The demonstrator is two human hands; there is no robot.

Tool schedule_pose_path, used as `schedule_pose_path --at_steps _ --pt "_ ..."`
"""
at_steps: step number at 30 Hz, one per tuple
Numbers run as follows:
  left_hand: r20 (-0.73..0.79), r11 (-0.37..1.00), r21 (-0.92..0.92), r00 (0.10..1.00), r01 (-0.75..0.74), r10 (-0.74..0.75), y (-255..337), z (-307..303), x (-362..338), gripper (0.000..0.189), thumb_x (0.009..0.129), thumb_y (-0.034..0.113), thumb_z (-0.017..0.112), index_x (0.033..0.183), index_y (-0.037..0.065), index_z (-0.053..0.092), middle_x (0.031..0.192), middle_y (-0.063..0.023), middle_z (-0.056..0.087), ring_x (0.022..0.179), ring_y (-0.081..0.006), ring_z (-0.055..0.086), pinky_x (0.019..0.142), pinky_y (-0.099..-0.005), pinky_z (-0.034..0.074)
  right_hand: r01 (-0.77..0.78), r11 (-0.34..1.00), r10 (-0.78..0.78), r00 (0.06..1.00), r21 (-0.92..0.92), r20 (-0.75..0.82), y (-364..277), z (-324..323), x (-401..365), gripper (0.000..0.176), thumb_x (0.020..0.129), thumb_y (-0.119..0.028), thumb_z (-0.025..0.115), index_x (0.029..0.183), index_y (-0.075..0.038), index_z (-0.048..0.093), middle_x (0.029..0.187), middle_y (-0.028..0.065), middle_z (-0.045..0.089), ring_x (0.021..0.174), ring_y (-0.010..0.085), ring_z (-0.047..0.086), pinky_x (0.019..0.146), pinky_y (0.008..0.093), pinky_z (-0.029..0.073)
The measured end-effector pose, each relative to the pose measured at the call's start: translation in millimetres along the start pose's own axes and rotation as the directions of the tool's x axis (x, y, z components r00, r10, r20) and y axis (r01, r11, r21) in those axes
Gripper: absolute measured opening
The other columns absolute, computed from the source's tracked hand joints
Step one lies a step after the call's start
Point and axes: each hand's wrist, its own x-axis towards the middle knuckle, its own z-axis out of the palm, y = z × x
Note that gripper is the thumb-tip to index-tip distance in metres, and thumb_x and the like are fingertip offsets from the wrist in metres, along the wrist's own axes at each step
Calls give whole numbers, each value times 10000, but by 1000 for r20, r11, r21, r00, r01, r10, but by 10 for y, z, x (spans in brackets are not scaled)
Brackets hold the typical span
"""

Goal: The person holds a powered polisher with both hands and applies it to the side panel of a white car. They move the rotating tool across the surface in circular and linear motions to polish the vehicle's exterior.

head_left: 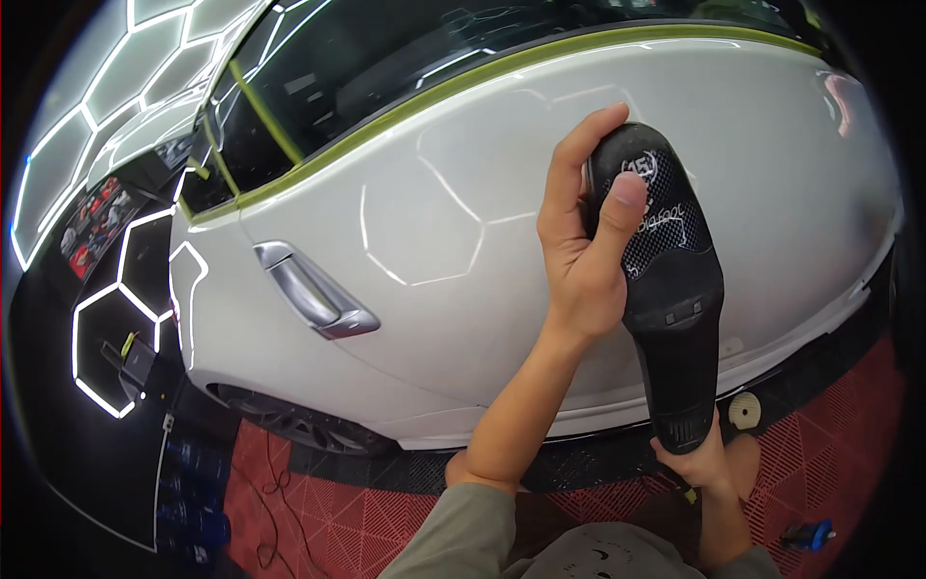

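A black polisher (672, 289) with a patterned top and white lettering is held upright against the pale car door (463, 193). My left hand (593, 232) wraps round its upper head, the thumb lying on the lettered top. Down at the rear end of the handle, my right hand (699, 458) grips it, its fingers partly hidden behind the tool. The polisher's pad is hidden beneath its head. Left of my left hand is the silver door handle (316, 292). Yellow-green tape (386, 96) edges the window.
A round pale pad (745, 410) lies near the car's sill. A blue and black object (808, 536) is on the red floor tiles (617, 482). The rear wheel (299, 421) and a dark cable (275, 511) are at lower left, beside blue bottles (193, 492).
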Motion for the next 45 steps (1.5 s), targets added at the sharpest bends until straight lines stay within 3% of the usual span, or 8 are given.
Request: schedule_pose_path --at_steps 3,7,18,26,34,38,44,45 --pt "8 999 39 1000 -26 26 299 -507 -72 458 1015 230 481 1396 -4 382 1079 -250 660 937 -252 695 828 -349 584 94 989 -101 994 115 53 -194 582 81 886 635 17 738 1407 29 305 1188 125 526 1085 209 530 964 342 428" --pt "-29 991 132 999 27 -23 742 -1059 -168 543 1015 354 453 1406 -4 336 1095 -334 629 941 -303 690 811 -372 590 168 984 -176 975 67 139 -251 1170 143 929 662 30 714 1457 -19 238 1235 131 506 1131 211 529 983 350 423" --pt "-143 995 13 985 -96 96 1196 -2046 -326 561 1017 363 464 1402 -24 332 1047 -331 640 942 -311 682 826 -371 567 252 967 -235 929 -23 285 -366 1953 265 1001 700 -22 769 1489 -58 154 1292 239 564 1165 344 610 976 391 475" --pt "-213 981 113 961 -156 177 1266 -2253 -207 569 1014 385 472 1393 -28 370 1040 -314 642 964 -354 675 844 -389 563 301 953 -279 909 -25 310 -494 2091 390 1076 728 -32 760 1541 -122 62 1323 255 546 1158 416 596 971 428 485" --pt "-116 985 49 978 -166 171 1042 -1847 -71 521 1041 355 391 1442 27 339 1104 -336 619 970 -334 677 814 -412 589 273 961 -272 904 43 331 -563 1545 435 1092 740 -9 739 1562 -175 40 1283 231 590 1100 405 632 950 426 500" --pt "-91 979 101 978 -176 186 698 -1313 107 531 1039 345 396 1436 -1 332 1108 -335 621 982 -338 681 840 -404 583 278 958 -288 914 77 285 -526 968 463 1081 734 10 734 1567 -165 67 1357 203 538 1204 355 580 1029 400 439" --pt "-85 987 -28 984 -157 154 165 -247 399 456 1014 226 495 1375 -43 422 1053 -207 645 997 -348 678 871 -410 573 348 934 -357 916 83 181 -407 32 532 1095 699 24 756 1567 -102 101 1500 163 372 1397 260 376 1136 357 273" --pt "-53 982 -51 982 -183 180 74 -93 462 418 1003 194 515 1344 -45 468 1045 -172 648 964 -300 685 867 -376 567 354 933 -358 917 58 175 -368 -122 549 1109 685 23 771 1559 -52 92 1512 163 344 1415 251 336 1146 357 246"
